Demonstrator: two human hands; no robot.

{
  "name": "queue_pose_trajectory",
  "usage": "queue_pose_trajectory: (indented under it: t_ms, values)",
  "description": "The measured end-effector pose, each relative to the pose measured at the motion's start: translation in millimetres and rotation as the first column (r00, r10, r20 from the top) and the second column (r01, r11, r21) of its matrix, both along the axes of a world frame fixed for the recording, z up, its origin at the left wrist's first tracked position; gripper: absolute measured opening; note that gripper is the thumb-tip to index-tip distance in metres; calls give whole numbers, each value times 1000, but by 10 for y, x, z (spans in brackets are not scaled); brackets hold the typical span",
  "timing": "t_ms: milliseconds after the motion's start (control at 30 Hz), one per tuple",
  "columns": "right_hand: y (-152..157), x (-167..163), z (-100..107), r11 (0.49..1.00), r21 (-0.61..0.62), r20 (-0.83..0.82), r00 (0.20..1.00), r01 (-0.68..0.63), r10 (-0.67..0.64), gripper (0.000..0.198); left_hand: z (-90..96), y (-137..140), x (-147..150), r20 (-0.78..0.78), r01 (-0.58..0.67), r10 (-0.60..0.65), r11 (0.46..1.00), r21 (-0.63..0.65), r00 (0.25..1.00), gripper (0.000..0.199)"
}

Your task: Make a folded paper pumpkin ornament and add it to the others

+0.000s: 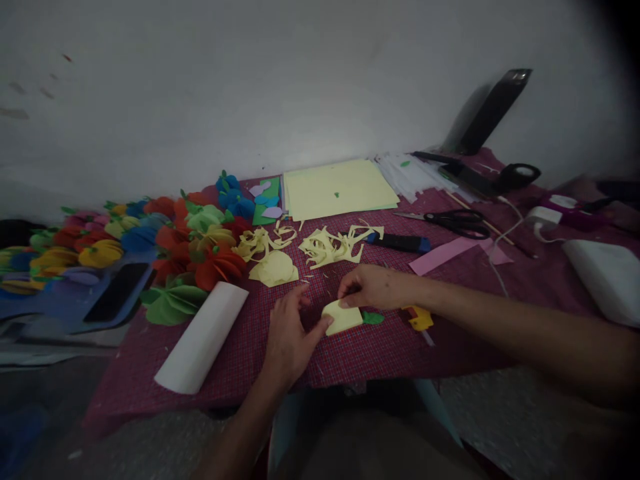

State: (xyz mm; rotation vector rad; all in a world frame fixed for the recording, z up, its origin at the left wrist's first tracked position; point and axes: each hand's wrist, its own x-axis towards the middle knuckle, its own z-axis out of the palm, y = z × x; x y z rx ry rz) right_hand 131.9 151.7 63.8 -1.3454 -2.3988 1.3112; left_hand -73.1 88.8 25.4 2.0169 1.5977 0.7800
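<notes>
A small yellow paper piece (345,321), seemingly folded or stacked, lies at the front middle of the cloth-covered table. My right hand (373,285) pinches it at its upper edge with curled fingers. At its left edge, the thumb of my left hand (289,335) touches it, the other fingers spread apart. Just right of the paper is a green paper leaf (373,318). Beyond my hands lie yellow paper offcuts (327,248) and a pile of rounded yellow cut-outs (275,269). A blue and black utility knife (400,242) rests beside the offcuts.
Colourful paper flowers (217,260) crowd the left, near a white paper roll (203,340) and a phone (117,291). Yellow sheets (340,189) lie at the back. Scissors (457,222), a pink strip (445,255), a yellow object (419,319) and a white cable (495,257) are rightward.
</notes>
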Motion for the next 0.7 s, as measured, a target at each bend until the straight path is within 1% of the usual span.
queue_pose_trajectory:
  t_ms: [367, 533, 700]
  values:
    - [-22, -13, 2, 999, 34, 23, 1000, -6, 5, 21, 7, -4, 11, -23, -7, 7, 1000, -1, 1000, 56]
    - [-34, -9, -10, 997, 74, 37, 999, -10, 8, 20, 19, -1, 19, -39, -3, 2, 1000, -13, 999, 57]
    - [-70, -27, 29, 994, 113, 60, 998, -6, -1, 19, 26, -3, 19, -41, -8, 7, 1000, -20, 999, 57]
